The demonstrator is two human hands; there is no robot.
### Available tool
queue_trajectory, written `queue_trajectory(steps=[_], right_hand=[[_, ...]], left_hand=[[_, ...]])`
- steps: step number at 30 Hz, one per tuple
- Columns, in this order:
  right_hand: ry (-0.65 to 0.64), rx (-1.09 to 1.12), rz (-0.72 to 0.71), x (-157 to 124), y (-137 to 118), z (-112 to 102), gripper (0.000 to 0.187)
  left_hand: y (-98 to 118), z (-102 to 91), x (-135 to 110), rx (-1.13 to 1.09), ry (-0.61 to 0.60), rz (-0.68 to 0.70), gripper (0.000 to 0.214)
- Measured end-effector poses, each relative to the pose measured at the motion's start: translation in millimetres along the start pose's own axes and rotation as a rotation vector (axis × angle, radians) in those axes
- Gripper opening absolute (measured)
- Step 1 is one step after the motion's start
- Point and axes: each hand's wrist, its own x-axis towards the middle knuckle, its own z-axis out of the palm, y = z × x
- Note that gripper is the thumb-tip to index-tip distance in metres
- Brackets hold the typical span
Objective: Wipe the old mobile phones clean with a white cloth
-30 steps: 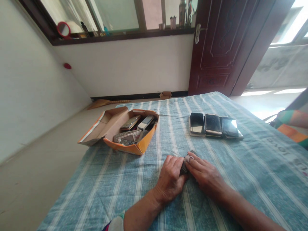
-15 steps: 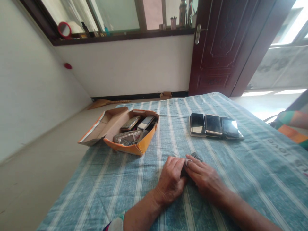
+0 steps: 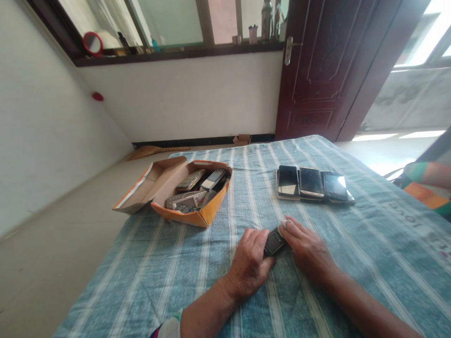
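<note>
My left hand (image 3: pixel 249 260) is closed around the lower left end of a dark keypad mobile phone (image 3: pixel 274 242), which lies tilted on the bed's striped cloth. The phone's small screen shows between my hands. Over its far right end, my right hand (image 3: pixel 310 246) presses a small white wad (image 3: pixel 286 224), perhaps tissue or cloth, under its fingertips. That hand covers the keypad.
An opened orange cardboard box (image 3: pixel 211 212) with several old phones (image 3: pixel 191 180) stands to the left. At the back right, stacked smartphones (image 3: pixel 311 182) lie side by side on the striped blue cloth (image 3: pixel 176 277). A dark red door (image 3: pixel 317 70) is beyond.
My right hand has slid right and away along the phone with the white wad, uncovering the screen and covering the keypad. My left hand stays in place.
</note>
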Motion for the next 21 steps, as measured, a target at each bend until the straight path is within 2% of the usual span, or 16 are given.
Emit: queue_trajectory(steps=[2,5,10,14,21], right_hand=[[0.045,0.033,-0.011,0,-2,0,0.038],[0.084,0.123,-0.108,1,-10,-1,0.035],[0.012,0.190,-0.209,2,-22,-2,0.031],[-0.044,0.131,-0.158,2,-16,0,0.031],[-0.008,0.037,-0.056,-1,-4,3,0.035]], left_hand=[[0,0.6,0,0.000,0.001,0.005,0.055],[-1,1.8,-1,0.005,0.014,0.020,0.057],[-2,3.8,-3,0.010,0.022,0.040,0.062],[-1,2.0,-2,0.002,0.002,0.017,0.062],[2,-0.6,0,-0.001,0.000,0.008,0.060]])
